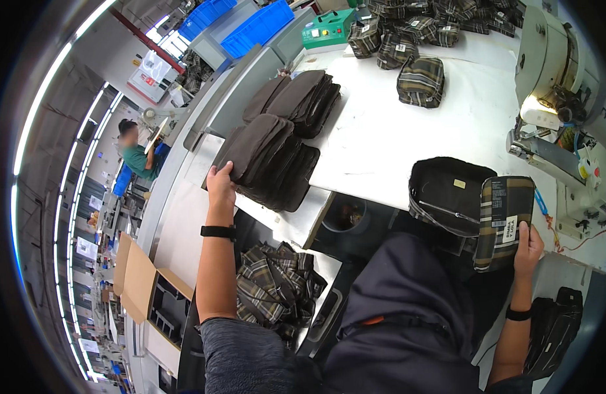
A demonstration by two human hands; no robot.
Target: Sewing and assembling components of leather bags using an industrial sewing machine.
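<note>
My left hand (220, 184) reaches to a stack of dark brown fabric pieces (271, 157) at the table's near left edge, fingers on the top piece's edge. A second stack of the same brown pieces (297, 100) lies just behind it. My right hand (528, 248) holds a half-made plaid pouch with a dark open body and zipper (470, 203) over my lap, fingers closed on its plaid flap with a white label. Each wrist wears a black band.
A white sewing machine (553, 72) stands at the right on the white table (395, 131). Finished plaid pouches (421, 80) lie at the back, with more piled behind them. Loose plaid fabric (273, 285) fills a bin beside my left knee. Another person (137, 155) sits far left.
</note>
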